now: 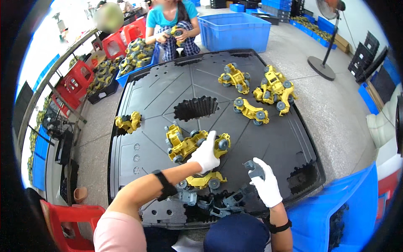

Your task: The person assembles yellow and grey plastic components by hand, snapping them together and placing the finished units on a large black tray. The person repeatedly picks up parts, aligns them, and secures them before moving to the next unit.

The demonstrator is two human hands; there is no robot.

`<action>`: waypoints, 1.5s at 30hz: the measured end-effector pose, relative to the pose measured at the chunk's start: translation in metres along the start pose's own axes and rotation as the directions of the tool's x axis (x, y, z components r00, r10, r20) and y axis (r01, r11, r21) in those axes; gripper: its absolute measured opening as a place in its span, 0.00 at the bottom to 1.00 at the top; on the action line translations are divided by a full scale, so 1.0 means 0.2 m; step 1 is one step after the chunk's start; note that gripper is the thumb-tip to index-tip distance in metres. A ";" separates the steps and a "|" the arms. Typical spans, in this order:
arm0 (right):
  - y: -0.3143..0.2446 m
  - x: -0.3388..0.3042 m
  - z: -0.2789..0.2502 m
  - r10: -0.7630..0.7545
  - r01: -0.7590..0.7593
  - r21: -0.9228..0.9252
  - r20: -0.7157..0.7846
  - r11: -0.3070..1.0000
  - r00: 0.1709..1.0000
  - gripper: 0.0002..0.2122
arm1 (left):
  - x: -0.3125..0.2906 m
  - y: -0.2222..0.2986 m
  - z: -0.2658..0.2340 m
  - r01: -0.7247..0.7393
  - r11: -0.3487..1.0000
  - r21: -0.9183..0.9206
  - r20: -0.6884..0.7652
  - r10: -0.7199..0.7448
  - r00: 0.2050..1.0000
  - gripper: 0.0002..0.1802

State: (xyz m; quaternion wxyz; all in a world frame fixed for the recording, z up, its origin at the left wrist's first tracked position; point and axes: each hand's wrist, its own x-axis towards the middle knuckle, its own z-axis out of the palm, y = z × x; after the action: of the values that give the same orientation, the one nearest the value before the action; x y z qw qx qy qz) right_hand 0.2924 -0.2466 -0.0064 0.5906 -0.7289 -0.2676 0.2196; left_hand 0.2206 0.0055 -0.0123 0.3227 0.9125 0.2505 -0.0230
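Several yellow toy vehicles with grey wheels lie on a black plastic table (155, 101). My left hand (205, 156), in a white glove, is over the near cluster, its fingers closed on a yellow toy vehicle (222, 144); the hand partly hides the grip. Left of it lies another yellow toy vehicle (184, 148), and just below the wrist sits a third yellow toy vehicle (205, 180). To the right, my gloved right hand (266, 185) is raised over the table, pinching a grey plastic part (254, 169) between thumb and fingers. Loose grey plastic parts (222, 203) lie along the near edge.
More toy vehicles (273, 86) are grouped at the far right, and one toy vehicle (129, 122) lies at the left edge. Across the table a person (174, 29) handles another toy. Blue bins (235, 31) stand behind and at near right (336, 210); a red stool (75, 218) is near left.
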 end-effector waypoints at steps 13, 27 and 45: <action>-0.30 -0.09 -0.01 -0.216 0.189 -0.138 -0.219 0.972 0.952 0.34 | -0.16 0.28 -0.07 0.323 0.186 -0.928 0.372 0.514 0.773 0.35; -0.39 -0.21 -0.02 -0.275 0.169 -0.400 -0.225 0.901 0.935 0.32 | -0.21 0.40 -0.02 0.158 0.456 -0.876 0.365 0.413 0.834 0.40; -0.36 -0.24 -0.05 -0.267 0.171 -0.343 -0.255 0.924 0.929 0.33 | -0.21 0.44 -0.01 0.166 0.449 -0.878 0.390 0.470 0.792 0.42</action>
State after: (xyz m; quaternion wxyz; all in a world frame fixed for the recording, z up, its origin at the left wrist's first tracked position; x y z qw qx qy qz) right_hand 0.2521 -0.2736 0.0666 0.5210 -0.8034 -0.2881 -0.0059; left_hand 0.2247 -0.0709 0.0481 0.8063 0.5744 0.0239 -0.1391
